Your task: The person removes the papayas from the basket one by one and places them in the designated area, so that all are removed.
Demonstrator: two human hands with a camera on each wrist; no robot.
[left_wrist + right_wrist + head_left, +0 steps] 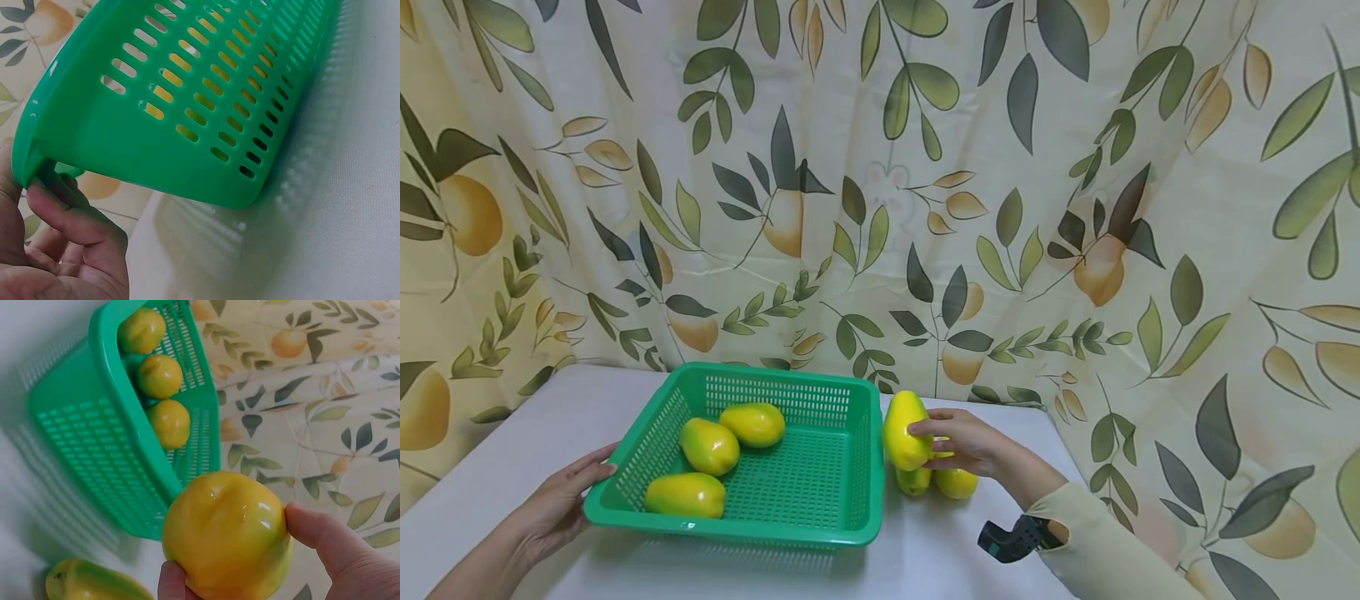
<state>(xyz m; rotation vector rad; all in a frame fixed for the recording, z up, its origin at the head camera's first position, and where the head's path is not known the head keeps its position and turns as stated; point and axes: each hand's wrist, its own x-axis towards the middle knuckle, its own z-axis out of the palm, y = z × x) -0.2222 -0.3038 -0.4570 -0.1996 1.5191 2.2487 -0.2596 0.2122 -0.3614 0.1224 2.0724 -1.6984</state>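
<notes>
A green plastic basket (805, 483) with slotted walls stands on the table, with three yellow-green papayas inside, one of them (685, 496) near the front left corner. My left hand (561, 500) grips the basket's rim at its left side; the left wrist view shows fingers (75, 212) curled under the rim. Just outside the right rim, my right hand (966, 440) holds another papaya (906, 429) upright above the table, thumb on one side and a fingertip on the other. Below it lie more papayas (957, 483), partly hidden by the held one and the hand.
A white cloth covers the table (647, 567). Behind it hangs a curtain (880, 208) printed with leaves and fruit, close to the table's back edge. A black wrist strap (1018, 537) sits on the right forearm.
</notes>
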